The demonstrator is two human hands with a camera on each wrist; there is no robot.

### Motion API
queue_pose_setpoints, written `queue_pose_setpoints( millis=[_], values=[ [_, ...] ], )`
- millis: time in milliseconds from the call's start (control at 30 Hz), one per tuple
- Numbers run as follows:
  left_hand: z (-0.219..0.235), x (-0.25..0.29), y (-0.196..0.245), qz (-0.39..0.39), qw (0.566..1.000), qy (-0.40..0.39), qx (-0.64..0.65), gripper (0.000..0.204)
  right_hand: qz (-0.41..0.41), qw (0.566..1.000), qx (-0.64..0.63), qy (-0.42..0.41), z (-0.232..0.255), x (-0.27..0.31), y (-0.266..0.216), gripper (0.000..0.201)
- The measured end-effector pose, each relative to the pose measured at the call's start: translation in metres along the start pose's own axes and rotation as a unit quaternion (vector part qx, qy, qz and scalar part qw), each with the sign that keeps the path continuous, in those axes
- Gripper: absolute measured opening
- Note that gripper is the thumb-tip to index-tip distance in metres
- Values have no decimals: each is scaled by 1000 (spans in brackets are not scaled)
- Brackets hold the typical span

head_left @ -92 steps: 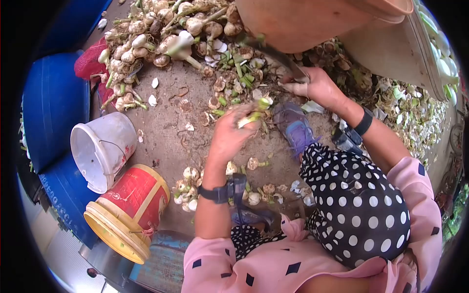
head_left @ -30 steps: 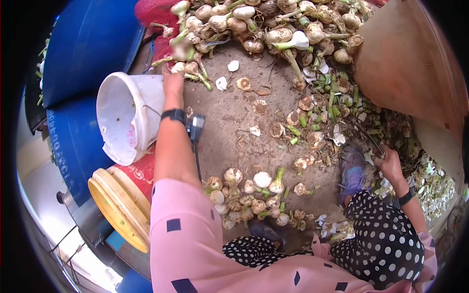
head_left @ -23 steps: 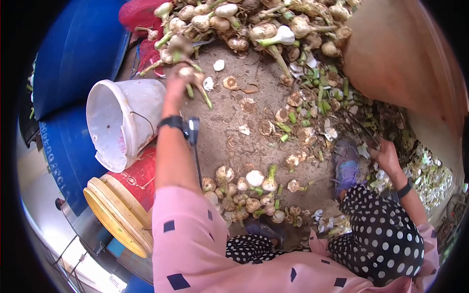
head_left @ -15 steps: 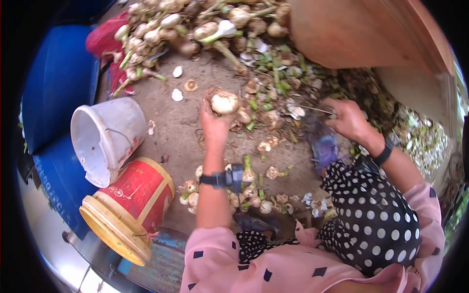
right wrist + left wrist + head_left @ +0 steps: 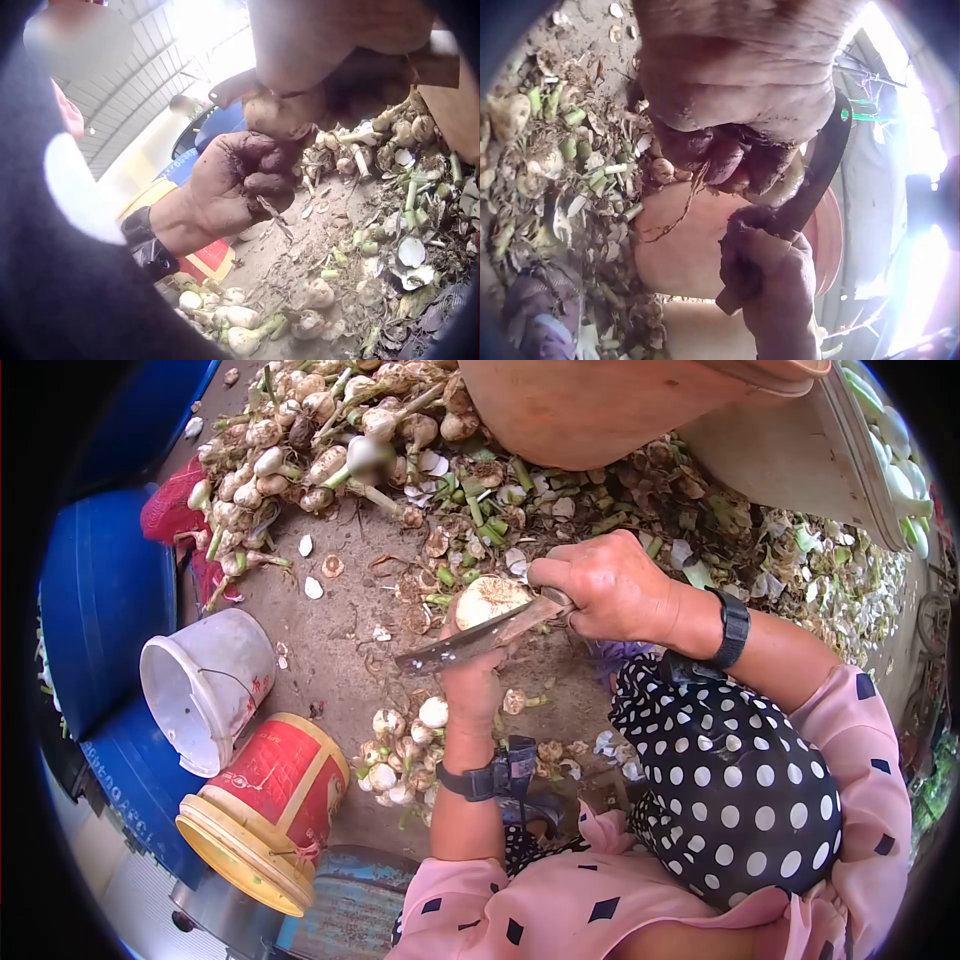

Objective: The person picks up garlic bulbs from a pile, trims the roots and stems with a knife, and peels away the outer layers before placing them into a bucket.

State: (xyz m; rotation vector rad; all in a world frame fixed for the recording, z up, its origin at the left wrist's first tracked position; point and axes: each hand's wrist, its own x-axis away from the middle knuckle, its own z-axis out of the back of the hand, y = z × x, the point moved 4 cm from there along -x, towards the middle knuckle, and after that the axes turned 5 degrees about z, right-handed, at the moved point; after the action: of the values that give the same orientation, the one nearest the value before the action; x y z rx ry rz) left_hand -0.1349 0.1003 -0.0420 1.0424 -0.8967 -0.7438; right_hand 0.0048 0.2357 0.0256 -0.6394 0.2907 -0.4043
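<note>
My left hand (image 5: 470,685) grips a garlic bulb (image 5: 490,600), whose pale top shows above the fingers. In the left wrist view, the fingers of my left hand (image 5: 735,112) curl round it, and dry roots (image 5: 682,210) hang out below. My right hand (image 5: 625,590) holds a knife (image 5: 435,655) by its wooden handle. Its dark blade crosses in front of the bulb and the left hand in the head view. In the right wrist view the bulb (image 5: 274,116) sits between my left fist and the knife, close under the right hand (image 5: 345,45).
A heap of untrimmed garlic (image 5: 270,460) lies beyond; trimmed bulbs (image 5: 400,755) lie nearer my body. Stem pieces and peelings (image 5: 480,510) litter the ground. A white bucket (image 5: 215,680) and a red-yellow bucket (image 5: 280,780) lie left; a large orange tub (image 5: 590,410) stands at far right.
My left hand reached to the heap, picked up a garlic bulb and brought it back toward my body. My right hand has raised the knife from beside the shoe to the bulb.
</note>
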Motion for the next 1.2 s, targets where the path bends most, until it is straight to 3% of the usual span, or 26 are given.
queue_pose_setpoints(
  millis=[67, 167, 200, 233, 267, 300, 333, 367, 400, 433, 467, 533, 567, 600, 700, 767, 833, 867, 900, 967, 1000, 1033, 1100, 1133, 1167, 1200],
  values=[
    [4, 0, -5, 46, 996, 9, 76, 36, -5, 1000, 12, -11, 0, -1, 5, 25],
    [2, 10, -14, 31, 971, -179, -156, 52, 3, 998, 26, 62, -7, 7, 33, 31],
    [-5, 13, 6, 97, 950, -187, 232, 54, -44, 998, 36, 38, -13, 13, 51, 30],
    [-8, 12, 22, 137, 899, -192, 368, 52, -120, 992, 33, 10, -25, 27, 99, 24],
    [-11, 10, 38, 180, 821, -185, 510, 49, -262, 947, -183, 18, -21, 39, 121, 22],
    [-13, 10, 55, 218, 731, -170, 624, 46, -377, 840, -390, 15, -21, 45, 127, 22],
    [-9, -8, 64, 39, 933, -199, 297, 46, -373, 796, -475, 29, -1, 26, 88, 25],
    [-17, -26, 74, -151, 965, -197, -82, 46, -347, 785, -513, -29, 6, 15, 67, 29],
    [-27, -40, 83, -270, 932, -161, -180, 50, -305, 803, -509, -60, 9, 5, 59, 31],
    [-31, -47, 77, -168, 962, -79, -199, 63, -268, 814, -506, -93, 7, 0, 52, 32],
    [-32, -40, 70, -48, 998, -23, -42, 66, -233, 799, -552, -50, -11, 0, 56, 33],
    [-36, -27, 58, 68, 990, 37, 115, 69, -240, 788, -566, -22, -13, -2, 51, 33],
    [-38, -16, 43, 128, 944, 11, 305, 54, -246, 777, -580, 3, -14, -2, 48, 33],
    [-42, -9, 34, 181, 857, -15, 482, 42, -244, 798, -551, -12, -9, -5, 43, 33],
    [-39, -10, 12, 251, 799, 87, 539, 35, -193, 819, -540, -9, -13, -3, 29, 32],
    [-38, -7, 17, 265, 764, 47, 586, 34, -184, 811, -556, 2, -18, -3, 24, 32],
    [-48, -5, 19, 259, 717, -77, 643, 28, 27, 963, -268, 19, -10, -10, 14, 34],
    [-43, -5, 11, 265, 696, -114, 658, 26, 21, 956, -291, 28, -10, -9, 15, 32],
    [-43, -5, 16, 265, 696, -114, 658, 26, 21, 956, -291, 28, -7, -9, 15, 32],
    [-33, -7, 18, 262, 865, -8, 428, 23, -127, 965, -227, -23, -6, -7, 31, 30],
    [-30, -10, 22, 233, 895, 17, 380, 18, -42, 988, -143, 45, -3, -10, 29, 21],
    [-30, -10, 25, 235, 895, 16, 380, 18, -44, 988, -143, 45, -6, -9, 29, 21],
    [-26, -6, 34, 235, 952, 1, 194, 17, -18, 997, -73, 21, -14, -9, 26, 23],
    [-21, -3, 30, 205, 955, -29, 211, 20, -96, 986, -88, -104, -30, -6, 45, 33],
    [-5, 3, 26, 208, 955, -28, 211, 20, -132, 979, -34, -150, -44, 6, 70, 37],
    [15, 5, 36, 163, 980, -84, 82, 23, -150, 975, -4, -165, -49, 23, 88, 40]
  ],
)
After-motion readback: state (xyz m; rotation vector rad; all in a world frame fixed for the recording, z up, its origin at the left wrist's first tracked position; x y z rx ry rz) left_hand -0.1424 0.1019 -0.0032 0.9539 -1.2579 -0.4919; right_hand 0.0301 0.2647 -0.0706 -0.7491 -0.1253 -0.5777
